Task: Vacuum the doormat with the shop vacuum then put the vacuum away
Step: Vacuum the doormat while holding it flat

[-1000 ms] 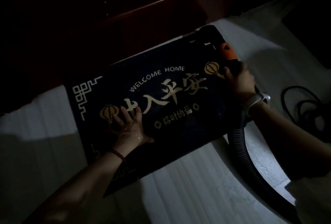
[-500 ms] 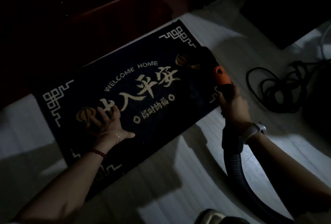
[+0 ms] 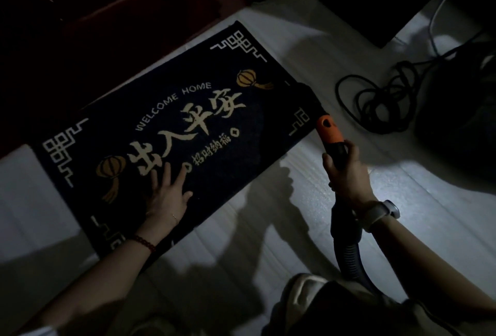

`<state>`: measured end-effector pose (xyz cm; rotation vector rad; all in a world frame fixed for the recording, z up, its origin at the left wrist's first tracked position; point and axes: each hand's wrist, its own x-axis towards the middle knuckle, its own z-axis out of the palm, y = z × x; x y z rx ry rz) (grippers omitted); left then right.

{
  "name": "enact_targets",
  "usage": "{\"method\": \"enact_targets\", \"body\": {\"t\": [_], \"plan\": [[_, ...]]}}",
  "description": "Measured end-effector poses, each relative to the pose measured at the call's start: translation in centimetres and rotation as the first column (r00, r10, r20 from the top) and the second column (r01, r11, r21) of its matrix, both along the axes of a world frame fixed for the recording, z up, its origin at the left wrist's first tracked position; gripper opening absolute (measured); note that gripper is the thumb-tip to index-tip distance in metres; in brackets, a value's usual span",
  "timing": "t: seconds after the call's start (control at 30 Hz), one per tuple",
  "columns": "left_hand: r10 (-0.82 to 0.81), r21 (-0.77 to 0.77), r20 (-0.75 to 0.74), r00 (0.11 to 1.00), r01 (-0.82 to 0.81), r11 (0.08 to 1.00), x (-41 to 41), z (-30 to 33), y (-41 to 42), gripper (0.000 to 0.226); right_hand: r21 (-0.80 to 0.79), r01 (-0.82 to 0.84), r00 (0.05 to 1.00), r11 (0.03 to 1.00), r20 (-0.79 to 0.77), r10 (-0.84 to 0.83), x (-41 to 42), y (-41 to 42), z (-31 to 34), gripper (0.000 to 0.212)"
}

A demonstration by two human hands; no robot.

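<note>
The floor [image 3: 308, 201] is pale, laid in long boards or tiles, and lit only in patches; a bright pool of light falls on its right side and the rest of the room is dim. A dark red wooden door [image 3: 120, 13] or cabinet front runs along the top left, and a black block [image 3: 375, 0] sits against the top right corner, too dark to tell what it is.

One mat [image 3: 174, 134] lies flat on the floor, its long edge along the red wood. It is dark blue with "WELCOME HOME", large pale characters, two orange lanterns and pale fret corners.

One left hand [image 3: 167, 193] lies palm down on the mat near its lower edge, fingers straight and spread, holding nothing. A red bead bracelet [image 3: 143, 241] circles that wrist.

One right hand [image 3: 346, 172] grips the black hose handle [image 3: 339, 153], fingers curled round it. An orange collar [image 3: 328, 130] sits above the grip, and the dark nozzle beyond it rests at the mat's right edge. One ribbed hose [image 3: 349, 252] drops from the hand toward the bottom of the view. A pale watch [image 3: 381, 212] is on the right wrist.

One black cord [image 3: 375, 102] lies in a loose tangle on the floor right of the mat, beside a large dark vacuum body [image 3: 456, 107] at the right edge. A thin white cable [image 3: 442, 8] runs up the top right.
</note>
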<state>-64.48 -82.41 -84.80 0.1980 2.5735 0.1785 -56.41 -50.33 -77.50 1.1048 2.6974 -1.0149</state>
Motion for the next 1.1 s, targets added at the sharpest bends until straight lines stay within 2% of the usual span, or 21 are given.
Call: {"method": "enact_targets", "body": {"t": [0.13, 0.33, 0.43, 0.57, 0.63, 0.8, 0.87, 0.97, 1.03, 1.1], "plan": [[-0.028, -0.039, 0.093, 0.995, 0.032, 0.999, 1.5, -0.1, 0.3, 0.079, 0.033, -0.098, 0.993, 0.995, -0.062, 0.1, -1.0, 0.4, 0.2, 0.074], [-0.012, -0.093, 0.135, 0.991, 0.024, 0.995, 1.3, 0.0, 1.0, 0.079, -0.026, -0.139, 0.99, 0.99, -0.025, 0.138, -1.8, 0.1, 0.8, 0.059], [-0.014, -0.11, 0.125, 0.992, 0.027, 0.994, 1.5, -0.2, 1.1, 0.078, -0.07, -0.256, 0.967, 0.964, -0.017, 0.256, 1.9, -2.6, 1.1, 0.064], [-0.019, -0.132, 0.13, 0.991, 0.037, 0.991, 1.5, -0.1, 1.3, 0.078, -0.09, -0.424, 0.897, 0.901, 0.095, 0.431, 5.1, -5.0, 1.3, 0.065], [0.001, -0.117, 0.141, 0.99, 0.016, 0.993, 1.1, 0.1, 1.8, 0.078, -0.053, -0.398, 0.914, 0.916, 0.065, 0.4, 4.4, -3.7, 1.1, 0.063], [0.029, -0.109, 0.163, 0.986, -0.011, 0.994, 0.4, 0.2, 2.6, 0.081, 0.018, -0.167, 0.986, 0.986, -0.014, 0.167, 0.5, 0.6, 0.8, 0.059], [0.025, -0.117, 0.154, 0.988, -0.007, 0.993, 0.4, 0.1, 2.5, 0.081, 0.031, -0.166, 0.986, 0.986, -0.005, 0.166, 0.5, -0.2, 0.8, 0.061], [0.02, -0.12, 0.147, 0.989, -0.002, 0.993, 0.5, 0.2, 2.3, 0.08, -0.039, -0.353, 0.933, 0.935, 0.066, 0.355, 3.7, -4.3, 0.8, 0.065], [0.014, -0.119, 0.14, 0.99, 0.003, 0.993, 0.5, 0.3, 2.2, 0.08, -0.11, -0.518, 0.839, 0.848, 0.132, 0.529, 6.5, -6.9, 1.4, 0.066], [0.018, -0.104, 0.148, 0.989, -0.003, 0.995, 0.3, 0.3, 2.0, 0.078, -0.12, -0.605, 0.775, 0.788, 0.142, 0.616, 7.4, -7.5, 1.8, 0.066]]}}
